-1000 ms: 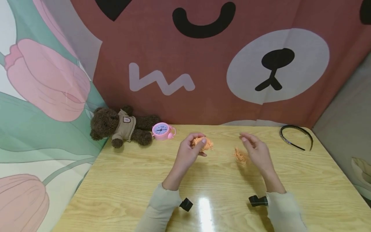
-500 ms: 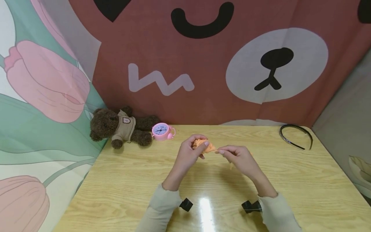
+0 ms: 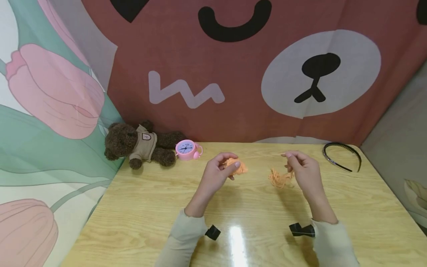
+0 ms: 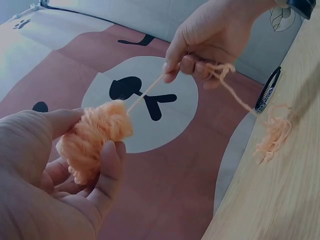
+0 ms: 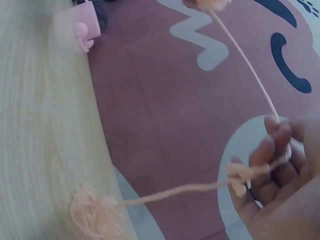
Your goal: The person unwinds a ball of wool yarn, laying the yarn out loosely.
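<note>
My left hand holds a fluffy orange ball of yarn between thumb and fingers, raised over the table. A single strand stretches from the ball to my right hand, where thumb and forefinger pinch it. From the right fingers the yarn runs on, with a small tangle at the fingers, down to a loose heap of orange yarn on the wooden table. In the right wrist view that heap lies at the lower left; the ball shows only at the top edge.
A brown teddy bear in a beige shirt lies at the back left of the wooden table. Beside its feet stands a pink alarm clock. A black headband lies at the back right, before the patterned cloth backdrop.
My right hand came in close to the ball, pinched the strand, then drew it away to the right. The left hand stayed nearly in place with the ball.
</note>
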Demonstrator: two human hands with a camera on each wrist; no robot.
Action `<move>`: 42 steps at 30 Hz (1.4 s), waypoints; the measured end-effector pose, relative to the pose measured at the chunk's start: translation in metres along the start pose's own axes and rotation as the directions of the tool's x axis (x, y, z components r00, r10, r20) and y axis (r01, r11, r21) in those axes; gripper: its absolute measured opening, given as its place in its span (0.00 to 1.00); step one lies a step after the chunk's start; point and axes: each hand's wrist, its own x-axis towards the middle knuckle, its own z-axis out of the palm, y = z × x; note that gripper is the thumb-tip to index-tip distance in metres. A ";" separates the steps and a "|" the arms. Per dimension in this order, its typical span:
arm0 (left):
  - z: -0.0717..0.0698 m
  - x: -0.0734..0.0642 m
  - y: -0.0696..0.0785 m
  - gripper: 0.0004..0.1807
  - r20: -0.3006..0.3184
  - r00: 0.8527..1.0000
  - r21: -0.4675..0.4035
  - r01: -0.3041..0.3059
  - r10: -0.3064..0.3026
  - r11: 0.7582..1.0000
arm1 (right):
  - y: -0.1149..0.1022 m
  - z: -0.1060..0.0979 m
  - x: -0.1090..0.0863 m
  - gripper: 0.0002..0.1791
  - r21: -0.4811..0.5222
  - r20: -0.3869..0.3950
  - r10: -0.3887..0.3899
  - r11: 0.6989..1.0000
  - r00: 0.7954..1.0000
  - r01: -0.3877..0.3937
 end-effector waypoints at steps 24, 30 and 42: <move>-0.013 0.004 -0.002 0.23 -0.076 0.996 -0.054 0.042 -0.046 0.998 | 0.005 -0.048 0.016 0.11 0.568 -0.412 0.237 0.822 0.880 0.045; -0.013 0.006 0.002 0.23 -0.135 0.989 -0.135 0.033 -0.051 0.990 | 0.018 -0.062 0.021 0.11 0.607 -0.462 0.323 0.794 0.826 0.029; -0.008 0.009 0.000 0.20 -0.170 0.985 -0.160 -0.003 -0.024 0.987 | 0.034 -0.064 0.018 0.13 -0.036 -0.349 0.202 0.973 0.915 -0.228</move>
